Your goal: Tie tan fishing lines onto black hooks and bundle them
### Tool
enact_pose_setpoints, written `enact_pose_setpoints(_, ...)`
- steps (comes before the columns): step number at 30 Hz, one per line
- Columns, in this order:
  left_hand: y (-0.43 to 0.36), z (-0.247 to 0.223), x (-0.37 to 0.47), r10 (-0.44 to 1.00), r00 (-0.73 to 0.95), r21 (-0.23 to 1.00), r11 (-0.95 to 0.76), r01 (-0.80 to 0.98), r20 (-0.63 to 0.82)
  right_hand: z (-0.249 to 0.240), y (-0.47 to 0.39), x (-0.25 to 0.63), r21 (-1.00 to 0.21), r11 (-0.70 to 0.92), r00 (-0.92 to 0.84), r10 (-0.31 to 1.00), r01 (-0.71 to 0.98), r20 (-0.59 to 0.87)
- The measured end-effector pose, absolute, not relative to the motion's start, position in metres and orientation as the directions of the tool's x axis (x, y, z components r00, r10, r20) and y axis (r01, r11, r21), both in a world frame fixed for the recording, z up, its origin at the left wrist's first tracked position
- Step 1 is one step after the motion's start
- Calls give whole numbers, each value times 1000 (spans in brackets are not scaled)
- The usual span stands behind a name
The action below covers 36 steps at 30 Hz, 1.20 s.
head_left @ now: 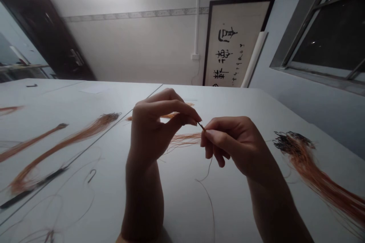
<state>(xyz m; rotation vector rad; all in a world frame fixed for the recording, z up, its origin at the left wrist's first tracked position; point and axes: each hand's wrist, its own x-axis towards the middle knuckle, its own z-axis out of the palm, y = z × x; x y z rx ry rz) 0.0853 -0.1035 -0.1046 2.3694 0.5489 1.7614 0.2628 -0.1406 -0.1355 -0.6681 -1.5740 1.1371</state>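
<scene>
Near the centre, my left hand (162, 125) pinches one end of a small dark hook (200, 125) between thumb and fingertips. My right hand (232, 140) meets it from the right, its thumb and index finger closed on the other end. The fingertips hide most of the hook. A thin orange thread (210, 193) hangs below my right hand and trails over the white table (185, 205). Behind and between the hands lie loose orange strands (185, 139).
At the right lies an orange bundle (313, 174) with black hooks at its end. Two more bundles (65, 142) (34, 140) stretch across the left side. Also on the left are a single hook (91, 175), a black rod (37, 186) and tangled thread (54, 197).
</scene>
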Motion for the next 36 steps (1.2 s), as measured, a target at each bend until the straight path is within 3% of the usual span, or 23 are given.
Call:
enact_pose_setpoints(9,-106,-104,84,360,250,310,-926,217,899,-125,-148,259,-937,344,-311,885,-61,346)
enact_pose_setpoints(23,-107,-104,85,309,238,254,-939,233,921,-124,-148,260,-932,359,-311,881,-55,357)
enact_pose_setpoints(36,-104,-106,86,342,227,293,-930,222,912,-124,-150,261,-941,334,-309,891,-51,333)
